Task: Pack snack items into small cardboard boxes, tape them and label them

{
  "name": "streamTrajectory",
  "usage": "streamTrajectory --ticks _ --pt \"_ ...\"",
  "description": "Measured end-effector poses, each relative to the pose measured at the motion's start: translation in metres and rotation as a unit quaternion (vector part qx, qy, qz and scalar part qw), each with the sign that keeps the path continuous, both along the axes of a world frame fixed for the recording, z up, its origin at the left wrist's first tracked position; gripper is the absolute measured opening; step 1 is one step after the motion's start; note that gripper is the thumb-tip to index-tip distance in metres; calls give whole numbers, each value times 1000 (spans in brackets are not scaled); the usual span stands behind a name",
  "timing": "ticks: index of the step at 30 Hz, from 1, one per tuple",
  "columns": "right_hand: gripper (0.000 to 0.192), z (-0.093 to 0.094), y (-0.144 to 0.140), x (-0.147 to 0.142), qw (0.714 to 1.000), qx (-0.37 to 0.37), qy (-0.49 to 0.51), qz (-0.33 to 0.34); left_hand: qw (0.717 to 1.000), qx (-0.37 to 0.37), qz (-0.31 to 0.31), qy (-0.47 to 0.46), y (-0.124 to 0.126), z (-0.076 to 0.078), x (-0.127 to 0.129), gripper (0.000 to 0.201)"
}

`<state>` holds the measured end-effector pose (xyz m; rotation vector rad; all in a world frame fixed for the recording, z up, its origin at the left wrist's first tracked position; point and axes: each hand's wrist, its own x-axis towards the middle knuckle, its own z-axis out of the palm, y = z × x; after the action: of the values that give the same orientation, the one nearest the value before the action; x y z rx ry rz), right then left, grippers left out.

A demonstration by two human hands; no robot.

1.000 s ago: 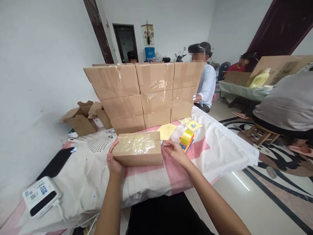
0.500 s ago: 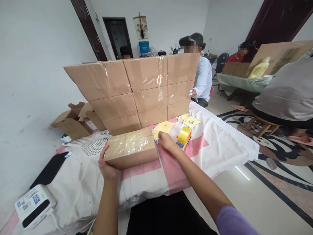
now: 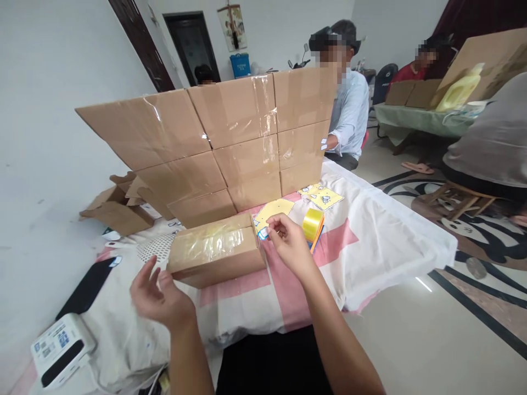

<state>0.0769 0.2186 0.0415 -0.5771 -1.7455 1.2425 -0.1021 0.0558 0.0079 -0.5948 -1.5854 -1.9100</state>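
A small cardboard box (image 3: 214,258) with shiny clear tape along its top lies on the patterned cloth in front of me. My left hand (image 3: 162,293) is off its left end, fingers apart and holding nothing. Just past the box's right end hovers my right hand (image 3: 286,236), its fingers loosely curled with no object visible in them. Beside that hand, a roll of yellow tape (image 3: 313,223) sits in an orange and blue dispenser. Behind the small box rises a wall of stacked, taped cardboard boxes (image 3: 242,131).
Open cartons (image 3: 119,206) stand at the left near a black flat object (image 3: 88,285) and a white device (image 3: 61,348) with a cable. One person (image 3: 349,109) sits beyond the stack; others sit at a green-covered table (image 3: 420,118) to the right.
My left hand has let go of the box's left end and drawn back toward me. My right hand has lifted slightly from beside the box. The view has shifted a little.
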Motion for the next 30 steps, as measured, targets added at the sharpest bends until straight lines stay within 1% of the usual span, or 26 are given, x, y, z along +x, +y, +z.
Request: streamTrajectory --ticks 1,2,3,4,5,7,8,10,12,14,18,21,25,30 --pt "6 10 -7 4 1000 1 2 14 999 9 38 12 -1 10 15 30" --pt "7 20 -13 7 1000 8 2 29 999 4 43 21 -2 20 30 25" --pt "9 29 -19 9 999 18 2 42 999 -26 18 28 -1 30 43 18" --pt "11 37 -25 10 998 28 2 53 996 -72 -36 30 0 37 53 14" --pt "14 44 -29 11 998 36 4 59 988 -118 -99 21 1 43 62 14" --pt "16 51 -38 13 997 44 8 60 956 -195 -218 -12 4 49 71 17" --pt "16 52 -42 13 997 45 8 60 941 -218 -256 -33 5 50 73 19" --pt "15 49 -48 14 997 45 4 61 921 -249 -292 -71 5 48 74 19" --pt "15 44 -51 15 996 46 3 71 913 -261 -297 -97 5 45 74 16" --pt "15 39 -52 16 995 57 3 76 911 -256 -302 -115 3 43 75 14" --pt "12 33 -50 17 991 106 -23 83 908 -245 -320 -120 1 45 77 13" --pt "13 31 -48 19 985 128 -54 102 915 -252 -296 -110 0 44 77 12" --pt "17 29 -48 20 979 164 -72 91 922 -268 -266 -90 -1 43 77 11" --pt "12 29 -52 17 966 235 -92 62 923 -266 -269 -69 -3 48 81 14"
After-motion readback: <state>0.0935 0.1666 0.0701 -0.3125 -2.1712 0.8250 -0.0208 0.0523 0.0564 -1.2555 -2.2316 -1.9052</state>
